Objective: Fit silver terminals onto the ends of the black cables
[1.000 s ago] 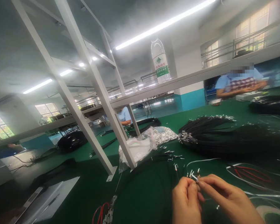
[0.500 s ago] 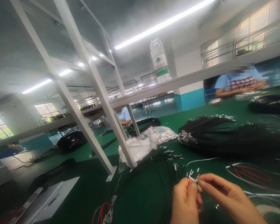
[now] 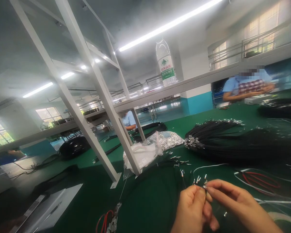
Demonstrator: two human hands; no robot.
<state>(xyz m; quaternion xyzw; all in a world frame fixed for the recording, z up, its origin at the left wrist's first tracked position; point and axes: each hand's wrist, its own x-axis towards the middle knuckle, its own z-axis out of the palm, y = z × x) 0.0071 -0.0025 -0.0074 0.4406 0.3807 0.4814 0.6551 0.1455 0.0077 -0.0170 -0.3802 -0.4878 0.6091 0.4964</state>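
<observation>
At the lower right, my left hand is closed, thumb against fingers, on a thin dark wire. My right hand meets it with thumb and forefinger pinched at the wire's small silvery tip; what exactly sits between those fingertips is too small to make out. Several loose metal terminals show just beyond my fingers. One more wire with a bright metal end stands to the left of my left hand. A large bundle of black wires with metal ends lies behind both hands.
Clear bags of small metal parts lie beside the grey rack post on the green table. Red wires and white strips are at right. Papers lie at left. A water bottle stands on the shelf. A co-worker sits across.
The pale piece at my fingertips has turned and now shows less. My left hand's lower fingers have stretched out a little. Both hands stay in nearly the same place.
</observation>
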